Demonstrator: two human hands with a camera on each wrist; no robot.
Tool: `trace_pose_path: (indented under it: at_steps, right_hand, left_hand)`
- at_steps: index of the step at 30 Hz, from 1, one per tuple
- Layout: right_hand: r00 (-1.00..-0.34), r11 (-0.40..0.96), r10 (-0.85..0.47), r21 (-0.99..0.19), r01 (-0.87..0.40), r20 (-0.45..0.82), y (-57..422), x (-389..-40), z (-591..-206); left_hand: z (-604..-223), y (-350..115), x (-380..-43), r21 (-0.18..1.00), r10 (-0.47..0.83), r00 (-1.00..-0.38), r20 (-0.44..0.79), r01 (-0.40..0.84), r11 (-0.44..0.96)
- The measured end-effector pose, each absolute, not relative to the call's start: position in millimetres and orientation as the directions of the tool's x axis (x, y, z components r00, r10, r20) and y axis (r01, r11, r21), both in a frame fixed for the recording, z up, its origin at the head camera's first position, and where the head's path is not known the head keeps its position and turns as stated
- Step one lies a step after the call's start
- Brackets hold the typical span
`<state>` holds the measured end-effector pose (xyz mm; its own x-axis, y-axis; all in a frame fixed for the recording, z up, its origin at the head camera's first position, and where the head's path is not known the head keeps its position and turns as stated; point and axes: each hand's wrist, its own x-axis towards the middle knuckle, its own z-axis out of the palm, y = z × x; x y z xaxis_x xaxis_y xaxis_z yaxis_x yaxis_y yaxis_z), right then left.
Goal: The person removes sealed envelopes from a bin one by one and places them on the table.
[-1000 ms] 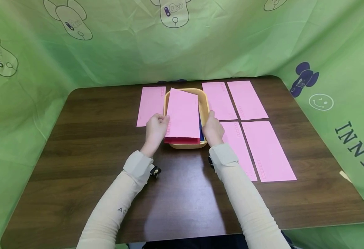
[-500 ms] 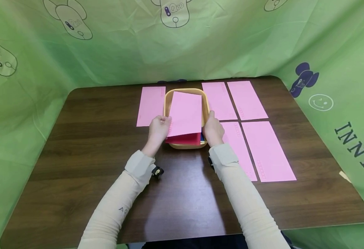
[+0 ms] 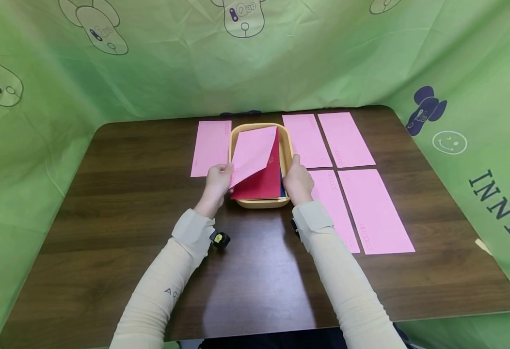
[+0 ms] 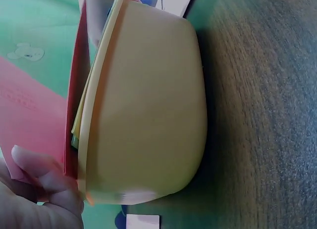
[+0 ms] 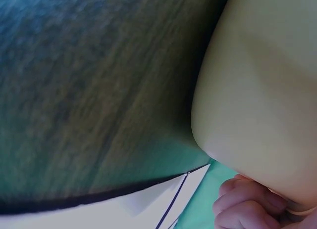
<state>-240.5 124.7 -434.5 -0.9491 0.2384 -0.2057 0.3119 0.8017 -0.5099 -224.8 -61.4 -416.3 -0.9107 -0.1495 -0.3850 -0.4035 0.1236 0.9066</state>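
My left hand [image 3: 215,185] pinches the near left corner of a pink envelope [image 3: 253,150], which tilts above a yellow basket [image 3: 261,205]. Beneath it a red booklet [image 3: 259,187] lies on top in the basket, with a strip of a blue one [image 3: 283,186] showing at its right. On the basket's right rim, my right hand [image 3: 298,183] grips with curled fingers. From the left wrist view, the thumb and fingers hold the envelope beside the red booklet, and edges of yellow and green items show under it. The right wrist view shows the fingers [image 5: 247,206] against the basket wall.
One pink envelope [image 3: 211,149] lies flat left of the basket. Several more, such as the near right one [image 3: 377,212], lie in rows to its right on the dark wooden table [image 3: 128,203]. A green printed cloth [image 3: 172,63] hangs behind and at the sides.
The held envelope has shifted right, then back left, with its near right side lifting, uncovering more of the red booklet. My right hand has stayed on the basket rim.
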Motion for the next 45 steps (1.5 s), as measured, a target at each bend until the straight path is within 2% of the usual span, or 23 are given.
trace_pose_path:
  at_steps: [5,12,21,32,45]
  right_hand:
    - [-0.95,0.801,0.237,-0.512,0.31,-0.205,124.5,-241.1,-435.2]
    - [-0.954,0.796,0.225,-0.527,0.298,-0.199,124.7,-240.6,-436.1]
    - [-0.945,0.787,0.224,-0.529,0.319,-0.237,122.2,-240.2,-434.1]
    - [-0.942,0.784,0.225,-0.527,0.327,-0.248,122.8,-240.1,-433.8]
    - [-0.945,0.791,0.228,-0.52,0.321,-0.235,123.7,-240.1,-433.6]
  left_hand:
    - [-413.4,-60.7,-222.5,0.901,-0.129,-0.919,-0.373,-0.392,0.186]
    - [-403.4,-56.1,-216.7,0.825,-0.086,-0.957,-0.277,-0.283,0.489]
    - [-401.1,-64.4,-215.9,0.766,-0.044,-0.959,-0.28,-0.251,0.592]
    - [-392.4,-75.9,-215.8,0.723,-0.007,-0.936,-0.351,-0.276,0.634]
    - [-389.9,-82.5,-213.3,0.744,0.006,-0.953,-0.304,-0.234,0.626]
